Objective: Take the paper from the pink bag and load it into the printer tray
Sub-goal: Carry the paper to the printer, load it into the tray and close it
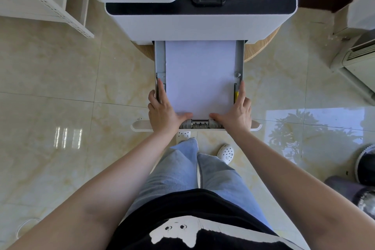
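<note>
The left grip [162, 111] lies flat, holding nothing, on the near left corner of the tray [160, 57], fingers straight along its wall, thumb on the paper [199, 75]. The paper lies in the tray between both grips. The right grip [237, 112] lies likewise at the near right corner.

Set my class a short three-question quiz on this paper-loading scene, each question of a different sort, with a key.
1. True or false: the printer tray is pushed fully into the printer.
2. Where does the white paper lie? A. in the tray B. on the floor C. on the printer's top
3. Fill in: the thumbs of the left hand and right hand rest at the paper's ____ edge.
Key: 1 false; 2 A; 3 near.
</note>
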Available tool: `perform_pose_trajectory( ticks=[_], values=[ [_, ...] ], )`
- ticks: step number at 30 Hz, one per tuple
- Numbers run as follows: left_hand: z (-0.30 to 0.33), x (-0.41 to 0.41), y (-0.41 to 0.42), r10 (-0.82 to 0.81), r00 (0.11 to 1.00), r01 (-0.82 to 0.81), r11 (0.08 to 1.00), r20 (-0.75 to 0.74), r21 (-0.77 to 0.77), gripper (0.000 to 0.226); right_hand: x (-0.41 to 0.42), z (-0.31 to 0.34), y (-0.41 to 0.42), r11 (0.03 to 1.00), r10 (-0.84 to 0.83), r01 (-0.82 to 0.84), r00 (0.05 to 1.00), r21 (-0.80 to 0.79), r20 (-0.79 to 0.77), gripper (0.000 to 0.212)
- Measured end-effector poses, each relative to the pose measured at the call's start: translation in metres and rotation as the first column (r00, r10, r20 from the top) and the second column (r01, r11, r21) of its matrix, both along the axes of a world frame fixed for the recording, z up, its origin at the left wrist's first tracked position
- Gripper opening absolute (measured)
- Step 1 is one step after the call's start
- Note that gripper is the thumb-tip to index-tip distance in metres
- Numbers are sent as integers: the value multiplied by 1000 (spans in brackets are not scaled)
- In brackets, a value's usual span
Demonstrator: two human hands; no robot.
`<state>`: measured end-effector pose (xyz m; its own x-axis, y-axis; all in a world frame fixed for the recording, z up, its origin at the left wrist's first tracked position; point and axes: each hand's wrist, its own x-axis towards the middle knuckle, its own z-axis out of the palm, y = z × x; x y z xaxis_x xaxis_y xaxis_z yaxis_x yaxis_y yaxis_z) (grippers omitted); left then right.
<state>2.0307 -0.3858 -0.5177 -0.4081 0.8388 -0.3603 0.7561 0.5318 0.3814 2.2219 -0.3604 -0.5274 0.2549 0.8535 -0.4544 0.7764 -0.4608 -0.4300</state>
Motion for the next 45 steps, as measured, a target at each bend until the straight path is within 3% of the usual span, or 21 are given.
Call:
perform_pose_trajectory(
  ticks=[3,7,12,17,24,31,37,41,45],
  values=[
    [2,1,8,0,999,-2,999,48,34,113,3,3,9,998,-22,27,995,54,-99,110],
    [1,4,30,151,976,-160,986,156,42,79,6,5,35,996,-20,37,982,87,-190,74],
    [-3,11,35,357,888,-394,916,288,81,60,3,4,46,992,-51,78,969,102,-241,62],
    [0,13,50,558,752,-610,791,351,50,45,-13,4,50,960,-237,272,920,74,-311,61],
    [-5,8,42,507,780,-577,810,366,108,49,-7,4,41,970,-141,198,933,143,-330,62],
    [-6,10,42,487,819,-540,833,303,120,47,-11,3,40,970,-157,208,929,124,-336,64],
    [-4,0,22,286,911,-362,900,296,243,59,3,10,22,962,-82,165,935,217,-345,68],
    [-5,-11,1,125,975,-161,966,183,201,68,16,8,0,978,9,44,967,204,-255,74],
    [-7,-13,-9,194,960,-218,970,203,105,82,16,4,-7,988,-93,124,956,95,-277,89]
  ],
)
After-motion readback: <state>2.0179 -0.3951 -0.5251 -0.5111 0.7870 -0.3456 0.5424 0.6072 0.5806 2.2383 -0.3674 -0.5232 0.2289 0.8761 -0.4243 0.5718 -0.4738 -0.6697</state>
